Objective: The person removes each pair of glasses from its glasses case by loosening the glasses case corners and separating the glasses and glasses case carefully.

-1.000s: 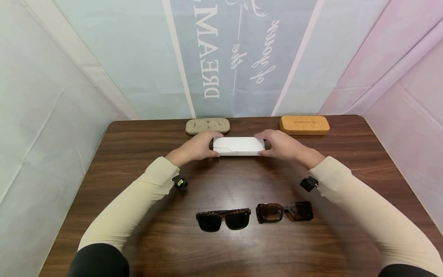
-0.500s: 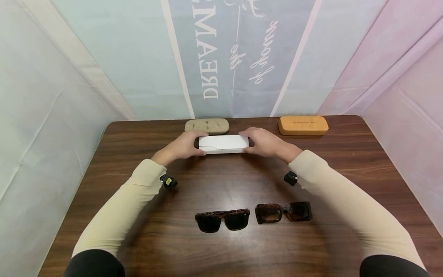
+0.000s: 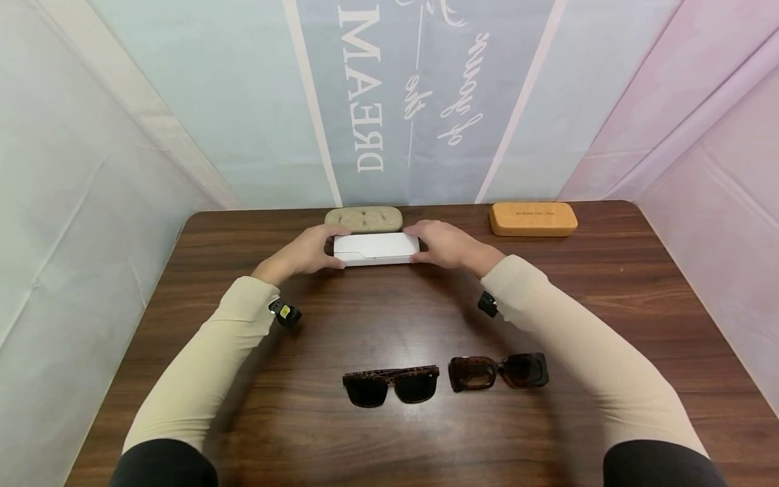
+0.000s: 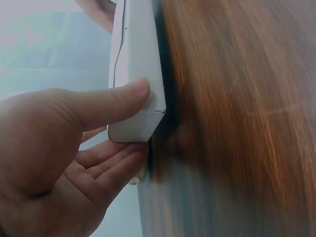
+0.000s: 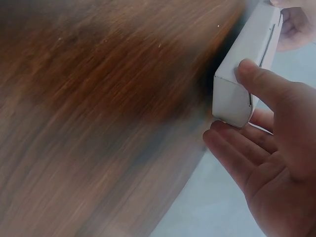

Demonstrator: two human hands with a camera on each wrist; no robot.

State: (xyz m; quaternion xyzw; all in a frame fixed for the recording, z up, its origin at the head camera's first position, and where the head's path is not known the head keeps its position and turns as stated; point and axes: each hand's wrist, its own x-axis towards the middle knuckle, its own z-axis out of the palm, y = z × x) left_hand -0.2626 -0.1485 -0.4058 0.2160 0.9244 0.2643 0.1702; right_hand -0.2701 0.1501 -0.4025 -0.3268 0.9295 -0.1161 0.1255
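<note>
Both hands grip a long white eyeglass case (image 3: pixel 376 249), one at each end. My left hand (image 3: pixel 307 251) has its thumb on the near face and its fingers round the left end; the left wrist view shows the thumb pressed on the white side (image 4: pixel 138 64). At the other end, my right hand (image 3: pixel 444 245) holds the case the same way, its thumb on the near face in the right wrist view (image 5: pixel 269 86). Just behind the white case lies a beige fabric-covered glasses case (image 3: pixel 364 218), partly overlapped by it in the head view.
Dark-lensed sunglasses (image 3: pixel 391 385) lie folded on the brown wooden table (image 3: pixel 389 446), toward the person. Tortoiseshell rectangular sunglasses (image 3: pixel 499 372) lie to their right. A yellow-orange glasses case (image 3: pixel 533 220) sits at the back right edge. A printed cloth (image 3: pixel 243 135) hangs behind the table.
Both hands have shifted left and slightly back with the white eyeglass case, which now sits in front of the beige case. The sunglasses and the yellow-orange case have stayed put.
</note>
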